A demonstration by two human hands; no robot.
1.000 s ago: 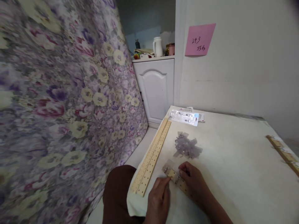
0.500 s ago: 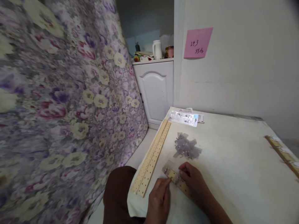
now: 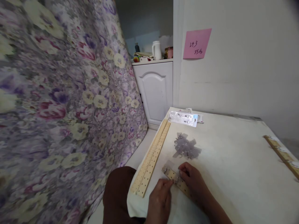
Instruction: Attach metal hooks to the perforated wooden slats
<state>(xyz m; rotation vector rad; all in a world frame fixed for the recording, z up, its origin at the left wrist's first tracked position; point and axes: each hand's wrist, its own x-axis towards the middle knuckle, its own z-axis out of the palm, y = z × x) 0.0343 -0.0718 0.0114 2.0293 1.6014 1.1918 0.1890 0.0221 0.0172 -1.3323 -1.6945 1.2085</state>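
Observation:
A pale wooden strip with rows of holes (image 3: pixel 170 174) lies slantwise on the table in front of me. Clear plastic tabs with small metal parts (image 3: pixel 166 170) sit at its far end and around its middle. My left hand (image 3: pixel 160 199) is closed, its fingertips pressed to the near edge of the strip. Over the strip's other side, my right hand (image 3: pixel 192 177) is curled in a pinch at a clear tab, and it hides the lower part of the strip. Beyond both hands is a heap of greyish see-through tabs with metal bits (image 3: pixel 187 147).
Two long perforated strips (image 3: pixel 149 168) lie along the table's left edge. Flat clear packages (image 3: pixel 184 118) are at the far edge. Another strip with round white pieces (image 3: pixel 281 152) lies at the right. A floral curtain (image 3: pixel 70 109) hangs to my left.
The fingers of my left hand have slid slightly to the right along the strip's edge. My right hand stays almost in place.

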